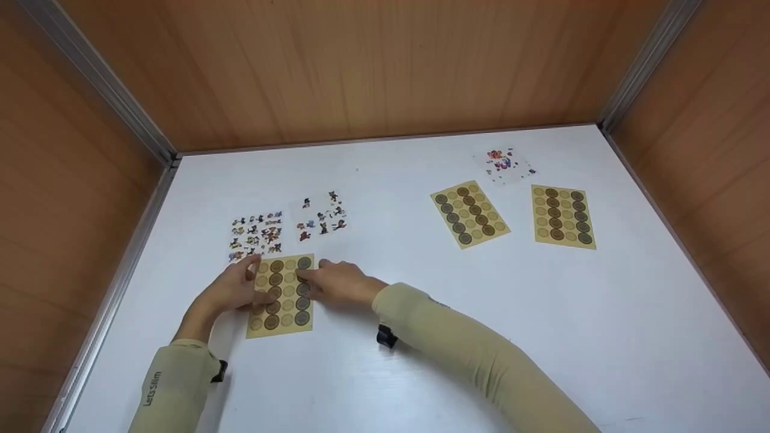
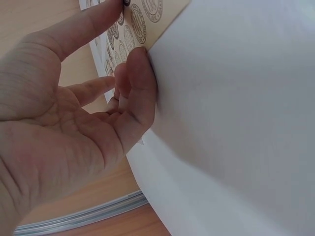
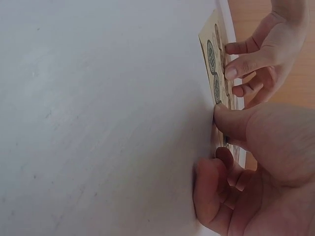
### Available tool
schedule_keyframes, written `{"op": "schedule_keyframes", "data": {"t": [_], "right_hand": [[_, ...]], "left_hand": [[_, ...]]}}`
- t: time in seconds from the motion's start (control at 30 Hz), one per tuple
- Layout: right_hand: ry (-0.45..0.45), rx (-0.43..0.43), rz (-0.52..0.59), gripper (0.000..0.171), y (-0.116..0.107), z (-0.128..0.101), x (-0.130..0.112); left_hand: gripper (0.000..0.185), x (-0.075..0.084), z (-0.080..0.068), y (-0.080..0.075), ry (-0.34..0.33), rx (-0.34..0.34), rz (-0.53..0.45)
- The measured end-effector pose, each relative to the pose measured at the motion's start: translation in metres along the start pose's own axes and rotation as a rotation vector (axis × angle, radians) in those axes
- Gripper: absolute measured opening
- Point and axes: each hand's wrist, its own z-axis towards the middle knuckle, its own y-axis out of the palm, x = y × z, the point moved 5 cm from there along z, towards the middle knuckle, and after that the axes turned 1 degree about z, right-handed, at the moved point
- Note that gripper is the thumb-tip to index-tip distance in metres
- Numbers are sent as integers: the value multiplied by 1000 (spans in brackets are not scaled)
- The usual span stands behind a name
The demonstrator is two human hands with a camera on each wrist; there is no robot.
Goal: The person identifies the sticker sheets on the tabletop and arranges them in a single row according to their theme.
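A tan sheet of round stickers (image 1: 283, 313) (image 2: 147, 12) (image 3: 210, 54) lies flat on the white table (image 1: 421, 313) at the front left. My left hand (image 1: 255, 282) (image 2: 128, 64) rests on the sheet's left side, its fingertips pressing the paper; in the right wrist view the left hand (image 3: 251, 64) has its fingers bent down onto the sheet. My right hand (image 1: 313, 273) (image 3: 216, 142) is at the sheet's right edge. One fingertip touches the right column of stickers and the other fingers are loosely curled. I see no sticker lifted.
Two more tan round-sticker sheets (image 1: 469, 213) (image 1: 563, 215) lie at the right. Cartoon sticker sheets (image 1: 257, 234) (image 1: 322, 218) lie just behind my hands, another (image 1: 504, 162) at the back right. Wooden walls enclose the table on three sides.
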Motion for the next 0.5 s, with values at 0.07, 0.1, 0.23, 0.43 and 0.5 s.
{"op": "schedule_keyframes", "data": {"t": [0.07,0.1,0.23,0.43,0.5], "right_hand": [[3,7,22,53,0,-1,1],[3,12,38,53,0,-1,1],[-8,22,108,51,-5,-6,3],[-54,40,68,45,-25,-17,13],[-60,70,13,43,-35,-22,21]], "left_hand": [[105,2,-1,0,6,-9,20],[105,3,-2,-1,11,-9,37],[104,13,-3,-5,37,-3,121],[93,42,0,-5,99,43,206],[88,55,4,-1,129,60,218]]}}
